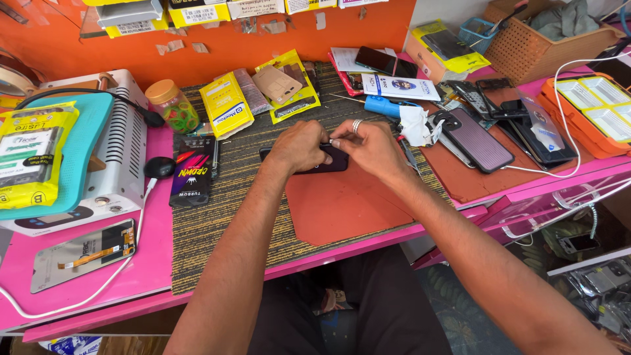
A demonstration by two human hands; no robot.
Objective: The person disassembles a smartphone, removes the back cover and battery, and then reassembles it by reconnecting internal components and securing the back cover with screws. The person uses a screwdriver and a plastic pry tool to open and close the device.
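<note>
Both hands work a dark phone lying flat near the far edge of the red mat on the pink bench. Left hand clamps the phone's left end, grip closed over it. Right hand, ring on one finger, pinches at the top edge, fingertips pressed together.

Risk: a slipped pinch could likely crack the phone or skid it off the mat.

Clutter is close: blue tool and white tissue just beside the right hand, black box to the left, phones stacked to the right, white cable looping over them.
</note>
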